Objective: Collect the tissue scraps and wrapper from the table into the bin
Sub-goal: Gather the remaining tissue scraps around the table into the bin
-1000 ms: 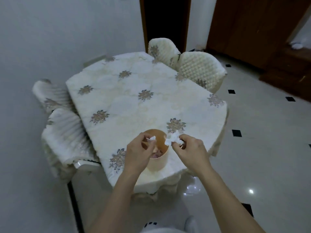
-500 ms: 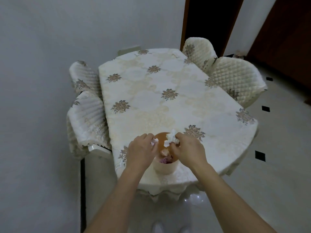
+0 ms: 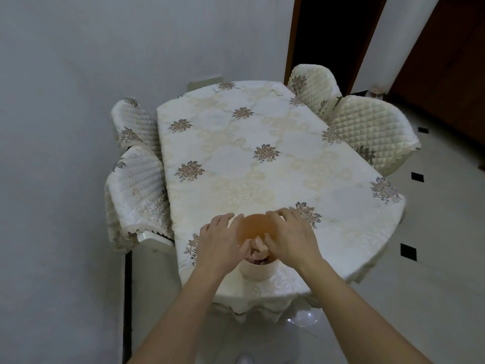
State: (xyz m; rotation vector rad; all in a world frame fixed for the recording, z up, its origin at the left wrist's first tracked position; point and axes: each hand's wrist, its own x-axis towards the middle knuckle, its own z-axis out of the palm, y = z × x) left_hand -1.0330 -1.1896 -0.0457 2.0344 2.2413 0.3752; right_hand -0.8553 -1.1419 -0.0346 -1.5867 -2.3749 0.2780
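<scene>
A small round cream bin with an orange-brown inside stands near the table's front edge. Crumpled tissue scraps lie inside it. My left hand rests over the bin's left rim, fingers spread, with nothing visible in it. On the right rim lies my right hand, also spread, its thumb touching the scraps in the bin. I see no scraps or wrapper on the tablecloth.
The table wears a cream floral cloth. Two covered chairs stand on the left by the grey wall, two quilted chairs on the right. A tiled floor and a dark doorway lie beyond.
Both hands held white tissue scraps above the bin; now the scraps are inside it and both hands are spread over the rim. The camera view shifted, so the table sits further right.
</scene>
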